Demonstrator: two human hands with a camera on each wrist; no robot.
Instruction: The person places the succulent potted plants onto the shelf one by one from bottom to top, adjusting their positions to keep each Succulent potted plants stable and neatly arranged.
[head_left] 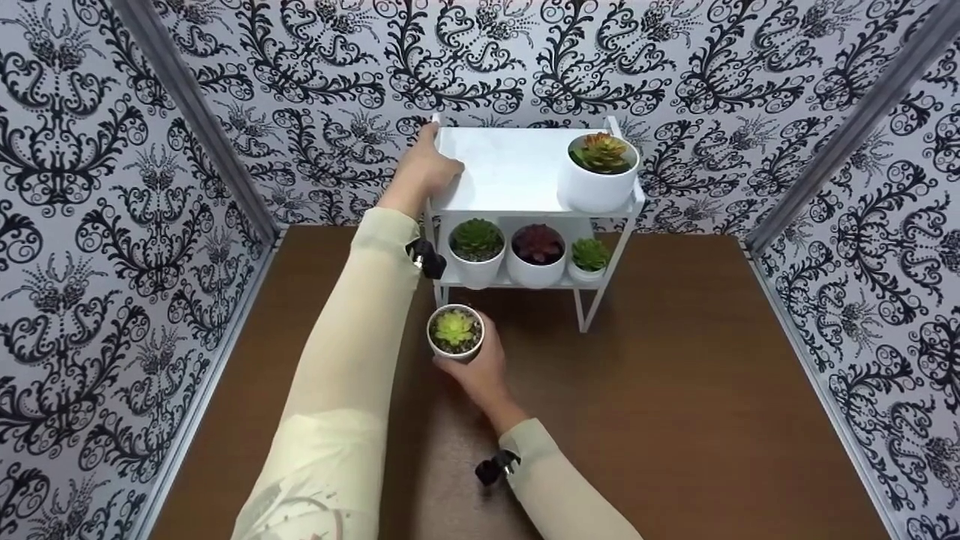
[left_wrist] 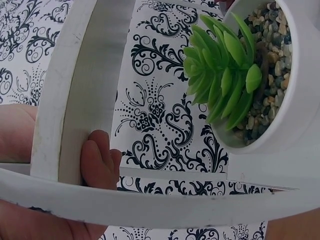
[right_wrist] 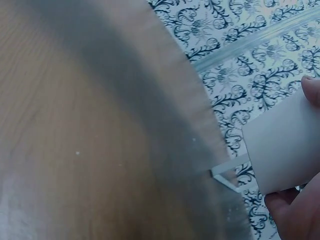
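My left hand (head_left: 427,171) grips the left end of a white two-tier shelf (head_left: 502,169), thumb over the top board. The left wrist view shows its fingertips (left_wrist: 97,162) curled round the white board. Just in front of the shelf's left leg, my right hand (head_left: 486,369) holds a small white pot with a yellow-green succulent (head_left: 454,328). From the right wrist, only that white pot's side (right_wrist: 285,142) shows between thumb and fingers; the plant is hidden there. A large white pot with an orange-green succulent (head_left: 598,184) stands at the top board's right end.
On the lower tier stand a dark green succulent (head_left: 477,244), a dark red succulent (head_left: 537,247) and a smaller bright green succulent (head_left: 589,259), each in a white pot. Under the shelf is a brown wooden table (head_left: 675,390). Black-and-white patterned walls (head_left: 315,90) enclose it.
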